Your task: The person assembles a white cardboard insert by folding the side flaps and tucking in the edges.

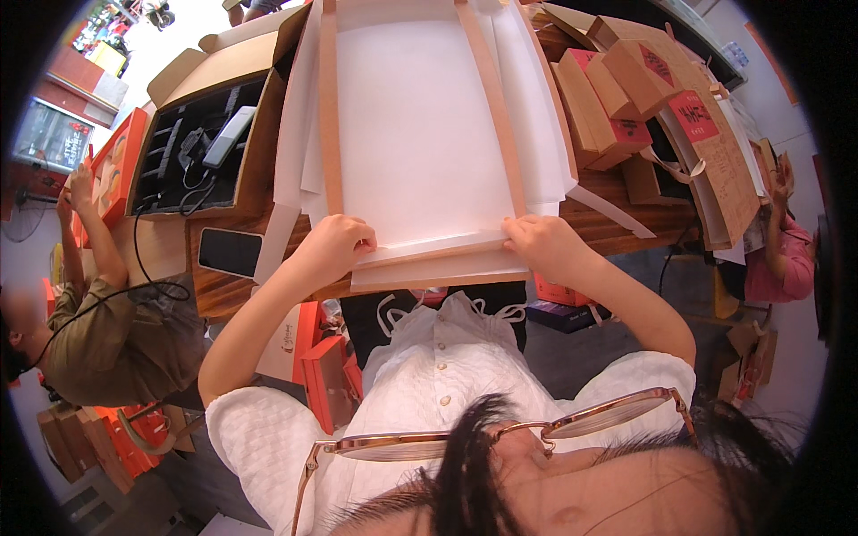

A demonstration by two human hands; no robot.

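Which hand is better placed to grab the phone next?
Probably the left hand: the phone lies nearer it. The right hand is farther off, at the other end of the white flap. Both hands grip that, though.

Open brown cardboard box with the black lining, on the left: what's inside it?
A slim white rectangular device, a small black adapter-like block and thin black cables. Whatever lies directly beneath them is covered and can't be seen.

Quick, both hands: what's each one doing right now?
Left hand: closed, fingers curled, holding the left end of the white cardboard's near flap.
Right hand: closed, pinching the right end of the same near flap.
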